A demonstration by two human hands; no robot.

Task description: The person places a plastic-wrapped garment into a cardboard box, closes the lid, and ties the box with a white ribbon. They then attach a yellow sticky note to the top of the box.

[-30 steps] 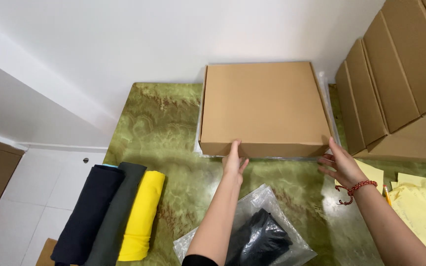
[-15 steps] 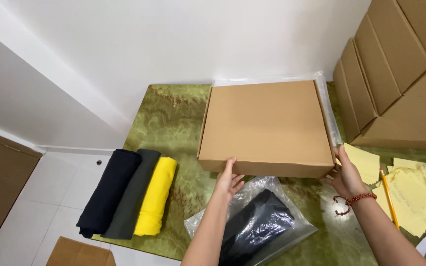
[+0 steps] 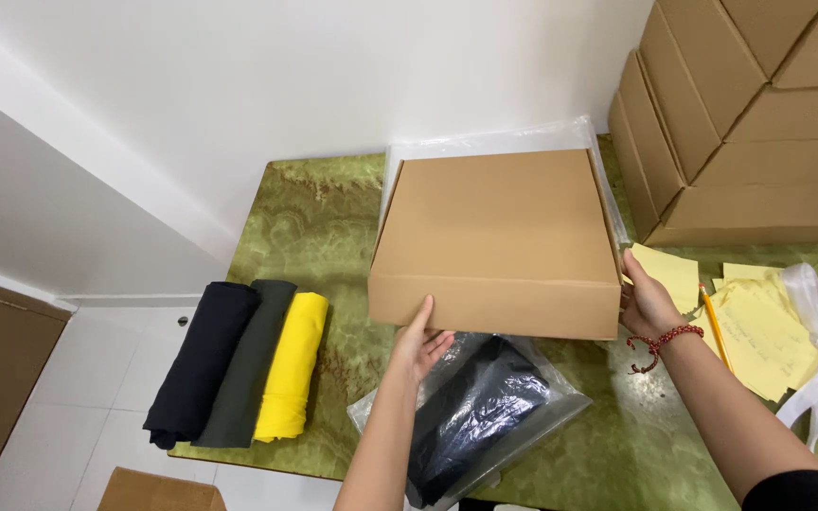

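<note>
Holding a flat brown cardboard box (image 3: 499, 237) from both sides, the person's hands sit at its near edge; the left hand (image 3: 420, 343) is open, fingers spread, its fingertips pressed up against the front wall near the box's left corner; the right hand (image 3: 648, 303) (a red beaded bracelet (image 3: 663, 339) on its wrist) cups the box's near right corner, fingers wrapped loosely on the side wall. The box lies closed on a green marbled table (image 3: 319, 218), resting partly on a sheet of clear plastic (image 3: 485, 144) that shows behind its far edge. Just in front of the box, partly under the left hand, lies a clear bag with a black garment (image 3: 480, 416) inside. To the left of the box, well apart from it, three rolled cloths lie side by side: black (image 3: 203, 364), dark grey (image 3: 248, 364) and yellow (image 3: 293, 378). To the right of the box are yellow paper slips (image 3: 759, 331) with a pencil (image 3: 715, 326) across them; behind those, a stack of cardboard boxes (image 3: 750, 123) leans against the wall.
</note>
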